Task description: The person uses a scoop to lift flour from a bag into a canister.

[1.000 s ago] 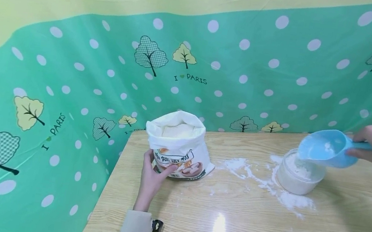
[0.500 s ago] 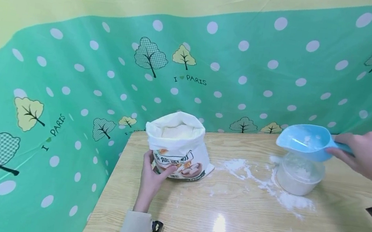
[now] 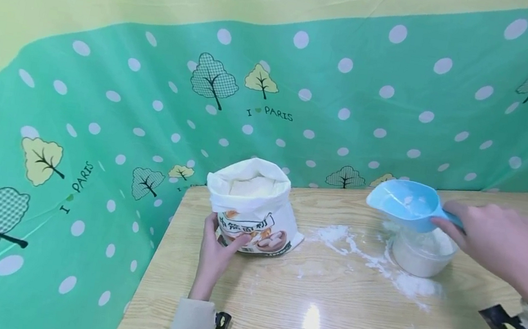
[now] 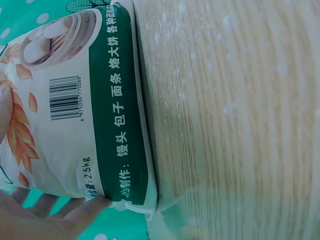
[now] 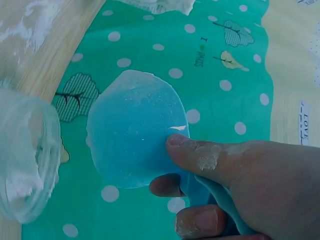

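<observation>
My left hand (image 3: 217,251) grips the lower left side of an open flour bag (image 3: 275,226), thumb across its printed front. In the left wrist view the flour bag (image 4: 65,135) shows a barcode and a green band, with fingers (image 4: 82,215) against its edge. My right hand (image 3: 499,236) holds a light blue scoop (image 3: 404,201) by its handle, raised just left of and above a clear round container (image 3: 421,256) with flour in it. In the right wrist view the blue scoop (image 5: 135,130) carries only a dusting of flour, and the container (image 5: 50,150) is beside it.
Spilled flour (image 3: 335,235) trails over the wooden table (image 3: 262,312) between bag and container, and more lies in front of the container. A green dotted cloth (image 3: 148,113) hangs behind the table and along its left side.
My right hand has swung the scoop left from over the container, levelling it from its tilted pose. Flour was falling into the container a second ago. The left hand and bag have stayed put.
</observation>
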Tool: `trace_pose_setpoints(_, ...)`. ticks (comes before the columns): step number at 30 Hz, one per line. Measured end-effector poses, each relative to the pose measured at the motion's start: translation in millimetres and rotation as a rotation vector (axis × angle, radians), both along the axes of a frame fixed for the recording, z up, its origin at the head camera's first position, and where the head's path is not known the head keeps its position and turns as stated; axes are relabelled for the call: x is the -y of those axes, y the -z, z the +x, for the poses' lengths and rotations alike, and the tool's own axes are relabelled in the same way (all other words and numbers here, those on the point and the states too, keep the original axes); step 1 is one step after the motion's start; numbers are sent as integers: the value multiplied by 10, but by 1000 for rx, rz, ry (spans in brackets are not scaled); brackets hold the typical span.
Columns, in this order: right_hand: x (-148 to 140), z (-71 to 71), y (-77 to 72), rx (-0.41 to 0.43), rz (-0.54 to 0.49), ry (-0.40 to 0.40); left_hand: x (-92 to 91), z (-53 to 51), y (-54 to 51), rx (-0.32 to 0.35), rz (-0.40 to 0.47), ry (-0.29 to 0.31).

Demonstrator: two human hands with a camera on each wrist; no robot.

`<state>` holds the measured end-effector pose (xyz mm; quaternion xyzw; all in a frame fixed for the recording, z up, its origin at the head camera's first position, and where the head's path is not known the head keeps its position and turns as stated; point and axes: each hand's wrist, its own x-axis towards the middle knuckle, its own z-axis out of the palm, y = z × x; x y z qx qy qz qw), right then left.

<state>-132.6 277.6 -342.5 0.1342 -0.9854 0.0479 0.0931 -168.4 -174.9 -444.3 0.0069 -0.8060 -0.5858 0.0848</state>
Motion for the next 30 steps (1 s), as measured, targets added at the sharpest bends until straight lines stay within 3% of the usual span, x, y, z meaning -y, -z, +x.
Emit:
trace_pose_setpoints(7,245,71,126,-30,-41,-36,5,35,10,22,-1,-18)
trace_pose_setpoints(14,510,112,330,-150,-110,-36,8,14,-4,11,-11,-1)
trace_pose_setpoints(22,741,170,460,32,-260,39,12,14,6,5,-2,7)
trace_pose_setpoints(30,892,201,661,59,-298,41,9,27,-9,-5,-3,8)
